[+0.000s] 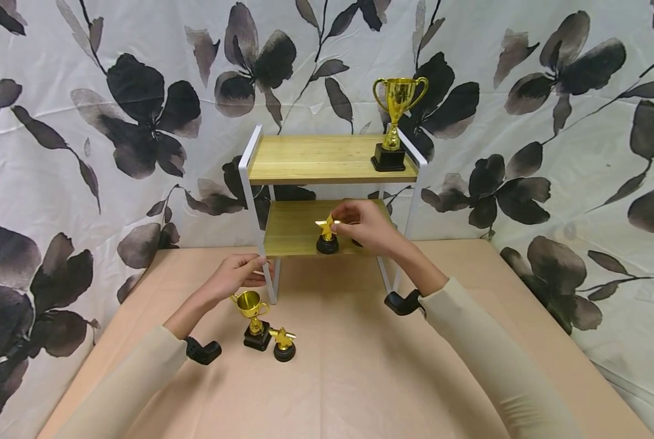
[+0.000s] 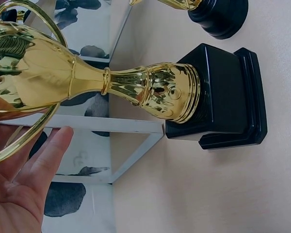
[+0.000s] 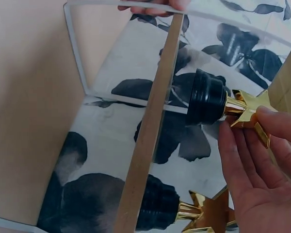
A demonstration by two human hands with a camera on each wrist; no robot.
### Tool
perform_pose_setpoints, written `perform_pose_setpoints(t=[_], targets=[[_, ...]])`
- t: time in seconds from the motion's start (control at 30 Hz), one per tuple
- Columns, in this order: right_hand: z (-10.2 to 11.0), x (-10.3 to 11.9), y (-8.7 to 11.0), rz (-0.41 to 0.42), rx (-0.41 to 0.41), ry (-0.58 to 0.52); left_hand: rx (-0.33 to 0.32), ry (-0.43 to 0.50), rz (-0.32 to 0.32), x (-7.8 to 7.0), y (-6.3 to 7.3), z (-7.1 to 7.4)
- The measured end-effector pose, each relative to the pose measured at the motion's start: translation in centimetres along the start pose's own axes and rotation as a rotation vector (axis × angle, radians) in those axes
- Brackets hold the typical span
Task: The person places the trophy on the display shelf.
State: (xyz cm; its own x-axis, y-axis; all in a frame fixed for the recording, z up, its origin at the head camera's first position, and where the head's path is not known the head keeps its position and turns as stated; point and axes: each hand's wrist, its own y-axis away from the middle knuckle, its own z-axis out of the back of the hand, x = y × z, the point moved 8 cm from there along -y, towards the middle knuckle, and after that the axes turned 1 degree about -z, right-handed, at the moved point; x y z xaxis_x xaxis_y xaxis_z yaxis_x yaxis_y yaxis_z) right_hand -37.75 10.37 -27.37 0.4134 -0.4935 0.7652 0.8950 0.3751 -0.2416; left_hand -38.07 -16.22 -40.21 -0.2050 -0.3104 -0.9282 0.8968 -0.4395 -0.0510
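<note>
My right hand pinches a small gold star trophy by its star, thumb against fingers. Its round black base hangs slightly above the lower shelf board, upright. Another star trophy stands on that board, mostly hidden behind my right hand in the head view. At the left side of the two-tier shelf, my left hand holds the white frame between thumb and fingers. In front of that hand stand a gold cup trophy on a square black base and a third star trophy.
A larger gold cup trophy stands at the right end of the top shelf board. The shelf stands at the back of a peach-coloured table, before a floral cloth.
</note>
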Motion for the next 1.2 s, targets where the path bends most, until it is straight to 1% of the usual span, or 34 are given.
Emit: perform_pose_setpoints(t=[0.13, 0.27, 0.3, 0.5, 0.6, 1.0, 1.2], targets=[[-0.1, -0.6, -0.5, -0.023, 0.013, 0.005, 0.002, -0.005, 0.000, -0.1, 0.0, 0.0], [-0.4, -1.1, -0.8, -0.021, 0.022, 0.005, 0.002, -0.022, -0.006, -0.3, 0.1, 0.0], [-0.5, -1.2, -0.9, -0.016, 0.022, 0.020, -0.001, -0.022, -0.003, -0.3, 0.2, 0.0], [-0.7, -0.5, -1.2, 0.044, -0.006, 0.214, -0.009, -0.003, 0.012, -0.2, 0.1, 0.0], [-0.7, -0.2, -1.3, 0.057, -0.022, 0.266, -0.007, -0.009, 0.005, -0.2, 0.1, 0.1], [-0.6, 0.0, -1.9, 0.036, -0.059, 0.310, -0.009, -0.018, 0.005, 0.0, 0.1, 0.2], [-0.4, -0.2, -2.1, 0.028, -0.075, 0.322, -0.012, -0.004, 0.008, 0.1, 0.0, 0.1]])
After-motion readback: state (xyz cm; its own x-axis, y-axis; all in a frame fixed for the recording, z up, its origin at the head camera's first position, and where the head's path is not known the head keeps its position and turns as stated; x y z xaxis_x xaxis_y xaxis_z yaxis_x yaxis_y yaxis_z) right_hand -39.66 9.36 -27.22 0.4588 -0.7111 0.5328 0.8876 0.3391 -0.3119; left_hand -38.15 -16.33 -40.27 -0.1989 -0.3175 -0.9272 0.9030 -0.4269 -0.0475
